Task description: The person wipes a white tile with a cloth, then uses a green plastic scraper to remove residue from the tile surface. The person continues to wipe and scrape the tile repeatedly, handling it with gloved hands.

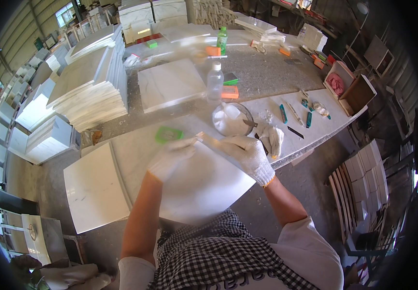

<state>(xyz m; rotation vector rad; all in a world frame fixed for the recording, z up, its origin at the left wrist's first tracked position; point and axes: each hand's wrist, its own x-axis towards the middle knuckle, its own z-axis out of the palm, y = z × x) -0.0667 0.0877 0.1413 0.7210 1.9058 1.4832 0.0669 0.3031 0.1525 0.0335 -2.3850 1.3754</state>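
Note:
A white stone tile (204, 186) is tilted up on the workbench in front of me. My left hand (171, 155), in a white glove, grips its upper left edge. My right hand (253, 157), also gloved, lies along the tile's top right edge and holds a small dark blade-like tool near it. Just beyond my right hand stands a clear round bowl (231, 120) of white paste. A green sponge (169, 134) lies behind my left hand.
Another white tile (93, 191) lies flat at the left, a grey-veined one (169, 83) farther back. A clear bottle (214, 81), green bottle (222, 39), orange blocks and small tools (296, 115) sit on the bench. Tile stacks (90, 87) rise at left, more (363, 188) by the floor at right.

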